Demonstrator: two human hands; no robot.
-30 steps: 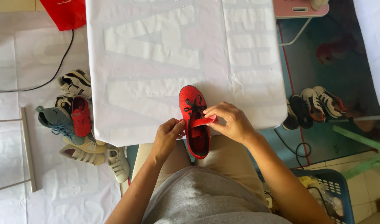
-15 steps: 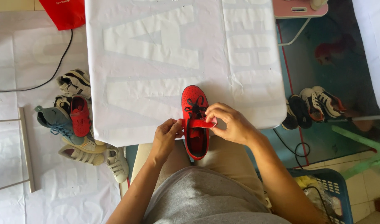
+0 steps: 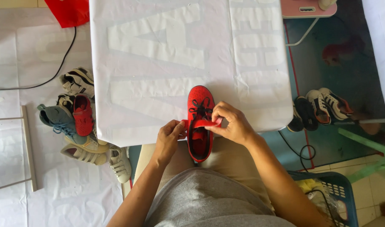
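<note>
— From the head view, where is the shoe you are working on?

— Your red shoe lies at the near edge of the white-covered table, toe pointing away from you, heel hanging over the edge above your lap. It has black laces over the front part.

— And your hands?

— Your left hand sits just left of the shoe, thumb and fingers pressed together on the end of a red strap that runs across the shoe's opening. Your right hand is just right of the shoe, fingertips pinching the other end of that same strap. Both hands touch the shoe's sides.

— What lies around the shoe?

— Left of it, on the floor beyond the table edge, you have a pile of shoes: a small red one, a blue-grey one, several pale ones. Right of it, past the table's far side, a row of dark and white sneakers stands on the teal floor. Nearer to you on that side, a blue plastic basket sits by your right arm. A black cable runs across the white sheet well left of the shoe.
</note>
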